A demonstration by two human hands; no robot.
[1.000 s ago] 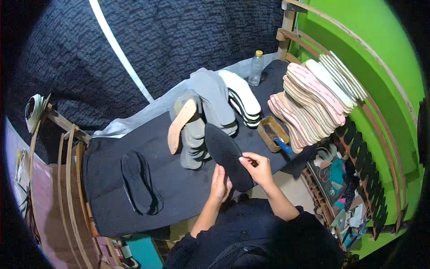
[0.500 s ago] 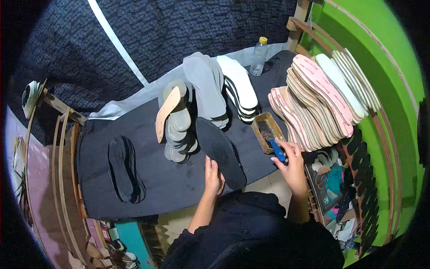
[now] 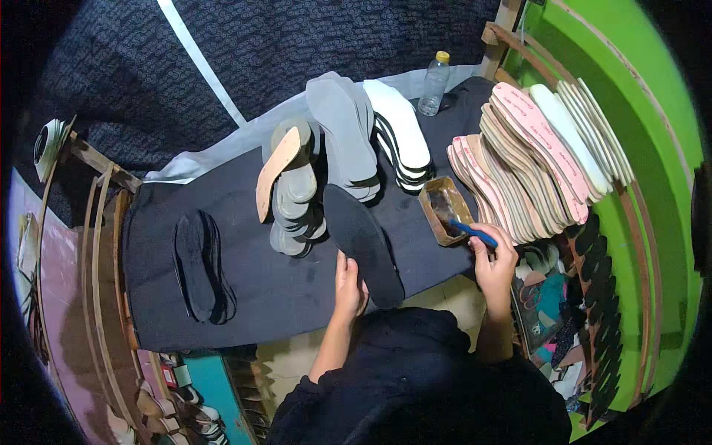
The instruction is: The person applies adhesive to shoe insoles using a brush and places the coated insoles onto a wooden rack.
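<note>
1. One black pile [image 3: 197, 267] lies left on the dark table [image 3: 263, 297].
2. The left hand [image 3: 348, 288] clamps its fingers on one black sole [image 3: 363, 245] over the near side.
3. Right: one bottle [image 3: 434, 87], one box [image 3: 429, 210]; the right hand [image 3: 495, 268] has fingers clamped on one blue tool [image 3: 478, 234]; green wall [image 3: 619, 111].

Blue handle [image 3: 478, 233] in right hand [image 3: 495, 268]

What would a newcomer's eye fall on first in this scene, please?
Probably the tall, pink-topped stack of sole-shaped pieces at the right, bright beside the dark cloth. Next might come the large black sole held in the left hand, near the centre. To its right, the right hand holds a vivid blue tool at the small open box.
</note>
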